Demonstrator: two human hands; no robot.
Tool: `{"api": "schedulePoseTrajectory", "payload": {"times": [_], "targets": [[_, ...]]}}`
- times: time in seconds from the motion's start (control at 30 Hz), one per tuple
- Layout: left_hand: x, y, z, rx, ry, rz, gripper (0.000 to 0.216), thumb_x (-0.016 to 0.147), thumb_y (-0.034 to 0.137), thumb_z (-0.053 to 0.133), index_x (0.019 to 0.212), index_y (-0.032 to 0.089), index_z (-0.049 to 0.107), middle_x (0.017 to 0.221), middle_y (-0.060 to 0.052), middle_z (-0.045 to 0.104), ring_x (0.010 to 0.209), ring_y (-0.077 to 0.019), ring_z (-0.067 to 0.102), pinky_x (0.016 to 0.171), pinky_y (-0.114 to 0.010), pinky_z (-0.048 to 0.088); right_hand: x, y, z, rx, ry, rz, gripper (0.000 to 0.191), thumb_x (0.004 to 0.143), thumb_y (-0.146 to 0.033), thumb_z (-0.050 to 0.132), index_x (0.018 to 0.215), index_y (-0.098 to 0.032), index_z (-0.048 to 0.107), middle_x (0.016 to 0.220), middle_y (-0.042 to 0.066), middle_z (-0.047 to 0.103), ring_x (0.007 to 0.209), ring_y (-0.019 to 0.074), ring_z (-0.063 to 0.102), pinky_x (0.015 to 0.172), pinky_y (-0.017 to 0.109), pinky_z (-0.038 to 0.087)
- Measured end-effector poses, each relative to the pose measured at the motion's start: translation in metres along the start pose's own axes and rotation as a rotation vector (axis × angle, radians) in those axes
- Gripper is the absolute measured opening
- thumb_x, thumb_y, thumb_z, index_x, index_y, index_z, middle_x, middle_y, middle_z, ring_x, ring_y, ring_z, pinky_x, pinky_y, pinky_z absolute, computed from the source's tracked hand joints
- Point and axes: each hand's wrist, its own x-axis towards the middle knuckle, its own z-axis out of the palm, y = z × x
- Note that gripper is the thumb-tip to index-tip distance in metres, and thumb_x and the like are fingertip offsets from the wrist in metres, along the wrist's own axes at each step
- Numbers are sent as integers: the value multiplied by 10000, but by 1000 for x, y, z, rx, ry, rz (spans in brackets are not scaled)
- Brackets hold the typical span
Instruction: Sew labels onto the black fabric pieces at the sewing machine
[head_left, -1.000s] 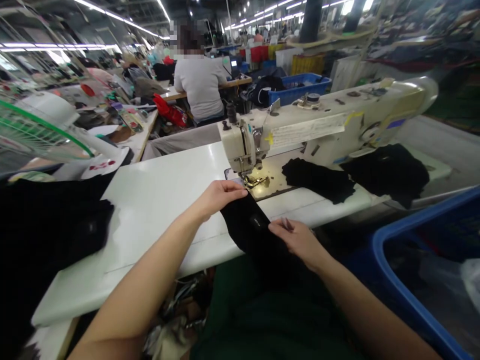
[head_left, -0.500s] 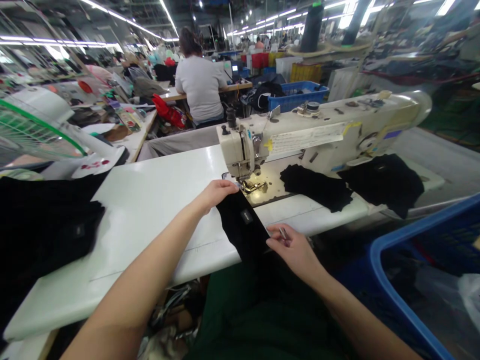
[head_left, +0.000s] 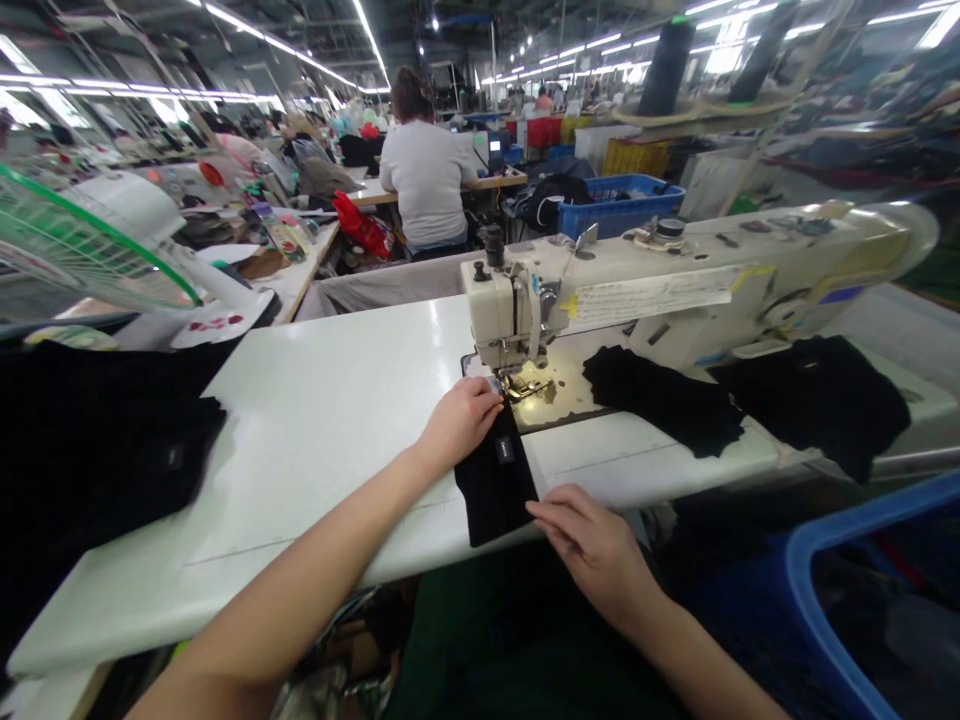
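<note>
The left hand (head_left: 463, 422) has its fingers bunched together, pinching the upper end of a narrow black cloth piece (head_left: 491, 490) just beside the metal presser foot (head_left: 527, 388) of a cream-coloured sewing machine (head_left: 499, 320). The right hand (head_left: 589, 540) pinches the same piece at its right edge, near the lower corner, between thumb and fingertips, its other fingers loosely bent. The piece lies on a glossy white tabletop (head_left: 345, 420), its lower end at the front edge, and bears 1 small dark rectangular label (head_left: 505, 449) with pale lettering too small to read. To the right, 2 further items are noted: a ragged-edged black cloth panel (head_left: 664, 400) near the needle area, and a broader black cloth bundle (head_left: 821, 400) beyond it. A large black fabric heap (head_left: 90, 450) occupies the left side. A blue plastic basket (head_left: 802, 570) stands at lower right, near the right forearm.
</note>
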Motion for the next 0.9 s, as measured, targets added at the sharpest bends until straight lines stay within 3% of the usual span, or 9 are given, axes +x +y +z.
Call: {"api": "schedulePoseTrajectory", "payload": {"times": [0.17, 0.9], "targets": [[1, -10, 2, -16, 26, 17, 189, 946, 175, 563, 1006, 164, 741, 968, -103, 630, 907, -228, 577, 848, -376, 503, 8, 2, 2, -166, 54, -24, 216, 983, -142, 489, 1073, -193, 680, 983, 82, 694, 846, 186, 687, 737, 284, 557], [2, -19, 6, -50, 64, 41, 220, 953, 192, 543, 1034, 174, 746, 973, -105, 624, 908, -226, 569, 835, -389, 512, 12, 1, 5, -191, 14, 23, 168, 983, -166, 455, 999, -207, 618, 995, 81, 689, 856, 198, 680, 738, 293, 528]]}}
